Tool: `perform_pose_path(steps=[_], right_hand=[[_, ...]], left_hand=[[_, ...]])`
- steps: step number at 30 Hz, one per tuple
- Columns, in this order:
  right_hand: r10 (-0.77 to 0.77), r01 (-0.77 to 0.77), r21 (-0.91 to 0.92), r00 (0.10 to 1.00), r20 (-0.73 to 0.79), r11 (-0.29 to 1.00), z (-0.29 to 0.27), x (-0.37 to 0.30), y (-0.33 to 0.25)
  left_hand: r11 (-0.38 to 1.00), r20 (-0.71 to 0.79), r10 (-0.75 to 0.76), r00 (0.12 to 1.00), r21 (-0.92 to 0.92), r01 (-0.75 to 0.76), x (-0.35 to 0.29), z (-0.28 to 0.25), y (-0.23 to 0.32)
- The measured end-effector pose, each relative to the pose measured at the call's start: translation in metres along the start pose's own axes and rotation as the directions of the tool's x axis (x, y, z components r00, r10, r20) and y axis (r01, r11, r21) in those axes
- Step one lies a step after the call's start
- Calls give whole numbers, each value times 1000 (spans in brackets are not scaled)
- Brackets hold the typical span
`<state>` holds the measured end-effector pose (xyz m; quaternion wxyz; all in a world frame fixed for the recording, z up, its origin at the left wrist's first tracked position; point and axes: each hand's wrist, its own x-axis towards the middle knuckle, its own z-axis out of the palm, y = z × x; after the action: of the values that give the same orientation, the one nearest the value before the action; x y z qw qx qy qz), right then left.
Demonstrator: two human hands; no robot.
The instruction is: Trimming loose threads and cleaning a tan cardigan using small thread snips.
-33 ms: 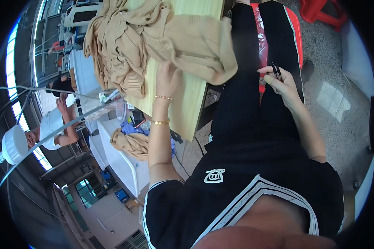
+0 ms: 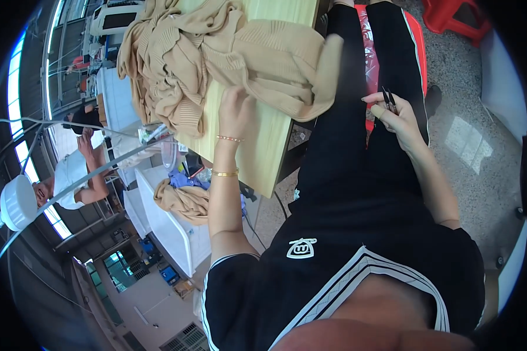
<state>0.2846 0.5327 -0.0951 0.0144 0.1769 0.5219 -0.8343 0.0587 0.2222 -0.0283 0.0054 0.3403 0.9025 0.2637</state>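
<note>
A beige ribbed knit garment [image 2: 281,64] lies across the pale wooden table [image 2: 263,152], its right end hanging past the edge toward my black-trousered legs. My left hand [image 2: 236,111] is at its near edge, fingers curled in against the knit; the fingertips are partly hidden. Over my lap, my right hand [image 2: 397,116] is closed round small dark thread snips [image 2: 389,100], their two pointed tips sticking up and slightly apart. A yellowish wrap covers part of my right thumb. The snips are well apart from the garment.
More beige knitwear [image 2: 164,70] is heaped on the table's left. A white bin [image 2: 184,248] beside the table holds beige and blue cloth. Another person [image 2: 76,178] sits farther left, near a white lamp [image 2: 17,202]. A red stool [image 2: 457,20] stands at upper right.
The garment's hanging right end has swung slightly and its edge has lifted, blurred by motion. Both of my hands are nearly where they were, the snips still in the right.
</note>
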Motion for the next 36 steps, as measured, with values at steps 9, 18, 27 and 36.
perform_pose_path(steps=[9, 18, 27, 36], right_hand=[[-123, 123, -26, 992, -18, 992, 31, -17, -7], [-137, 134, -58, 990, -41, 989, 76, -64, -1], [-292, 267, -136, 930, -224, 954, 60, -121, -21], [-309, 301, -87, 944, -116, 950, 73, -136, -23]], left_hand=[[913, -214, -139, 967, -405, 41, 35, -29, -56], [934, -178, -299, 938, 148, 326, 101, 8, -35], [882, -524, -68, 849, 366, 297, 116, -70, -79], [874, -258, -486, 835, -117, 472, 148, -73, -201]])
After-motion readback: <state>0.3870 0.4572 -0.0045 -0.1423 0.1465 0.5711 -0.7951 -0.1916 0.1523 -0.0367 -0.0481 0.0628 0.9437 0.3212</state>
